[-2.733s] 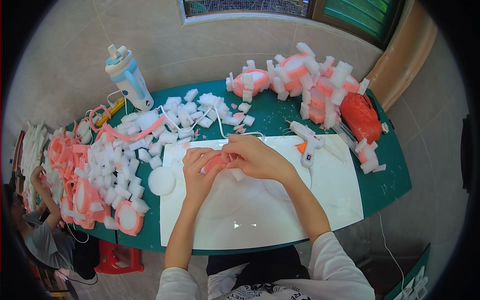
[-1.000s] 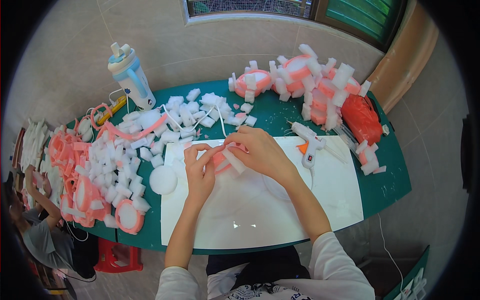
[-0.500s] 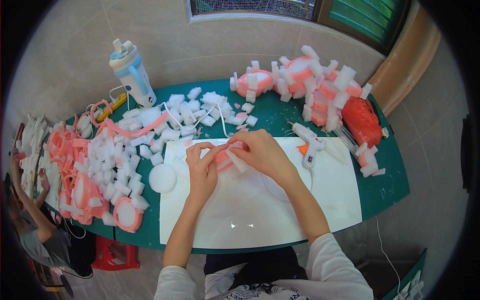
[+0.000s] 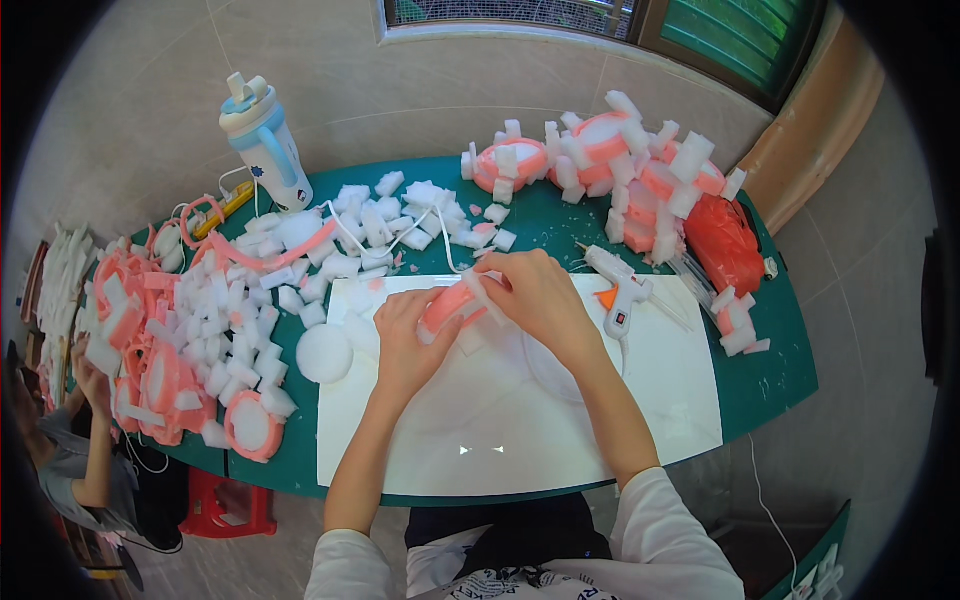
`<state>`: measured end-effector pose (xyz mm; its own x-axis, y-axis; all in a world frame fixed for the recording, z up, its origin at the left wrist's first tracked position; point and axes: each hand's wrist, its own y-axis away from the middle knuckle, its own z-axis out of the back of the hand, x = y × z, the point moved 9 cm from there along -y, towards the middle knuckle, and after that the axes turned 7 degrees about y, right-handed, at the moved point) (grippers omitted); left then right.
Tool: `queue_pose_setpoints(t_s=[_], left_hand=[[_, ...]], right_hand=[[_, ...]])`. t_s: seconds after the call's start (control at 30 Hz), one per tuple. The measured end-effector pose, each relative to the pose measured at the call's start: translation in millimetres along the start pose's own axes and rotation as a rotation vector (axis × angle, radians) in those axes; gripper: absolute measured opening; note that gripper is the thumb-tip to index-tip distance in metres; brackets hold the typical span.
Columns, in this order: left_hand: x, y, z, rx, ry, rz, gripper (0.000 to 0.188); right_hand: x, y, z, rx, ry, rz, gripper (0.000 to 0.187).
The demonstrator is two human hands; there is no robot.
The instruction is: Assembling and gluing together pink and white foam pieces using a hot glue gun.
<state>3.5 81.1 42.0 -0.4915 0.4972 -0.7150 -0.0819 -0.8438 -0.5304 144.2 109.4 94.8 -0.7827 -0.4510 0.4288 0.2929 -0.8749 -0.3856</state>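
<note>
Between my hands is a pink foam ring (image 4: 452, 303), held tilted above the white board (image 4: 510, 440). My left hand (image 4: 410, 330) grips its left side, thumb at the lower edge. My right hand (image 4: 535, 295) is closed on a white foam block (image 4: 480, 292) against the ring's right side; my fingers partly hide where the two meet. A white hot glue gun (image 4: 618, 300) with an orange trigger lies on the board to the right. Left of my left hand is a round white foam disc (image 4: 325, 354).
White foam blocks (image 4: 235, 350) and pink foam rings (image 4: 165, 385) heap up at left. Rings with blocks attached (image 4: 640, 180) stand at the back right beside a red bag (image 4: 725, 245). A bottle (image 4: 268, 150) stands at the back left. Another person's hand (image 4: 90, 375) holds foam at far left.
My left hand has turned and wraps more around the pink ring, which is tilted more upright. My right hand has shifted slightly upward. The other person's hand has moved to the foam heap.
</note>
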Motion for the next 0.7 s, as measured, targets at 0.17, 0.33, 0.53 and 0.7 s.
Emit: queue_pose_setpoints(t_s=[0.17,0.33,0.53,0.7], left_hand=[[2,-3,4,-0.005,-0.029,-0.003,0.032],[3,-3,5,-0.006,-0.037,0.006,0.033],[3,-5,3,-0.016,0.026,0.045,0.032],[37,5,25,-0.289,0.389,0.235,0.032]], right_hand=[[7,1,-3,0.008,0.031,0.032,0.014],[9,0,-4,0.017,0.038,0.049,0.014],[10,4,3,-0.001,0.108,0.034,0.017],[18,11,70,-0.312,-0.107,0.07,0.014]])
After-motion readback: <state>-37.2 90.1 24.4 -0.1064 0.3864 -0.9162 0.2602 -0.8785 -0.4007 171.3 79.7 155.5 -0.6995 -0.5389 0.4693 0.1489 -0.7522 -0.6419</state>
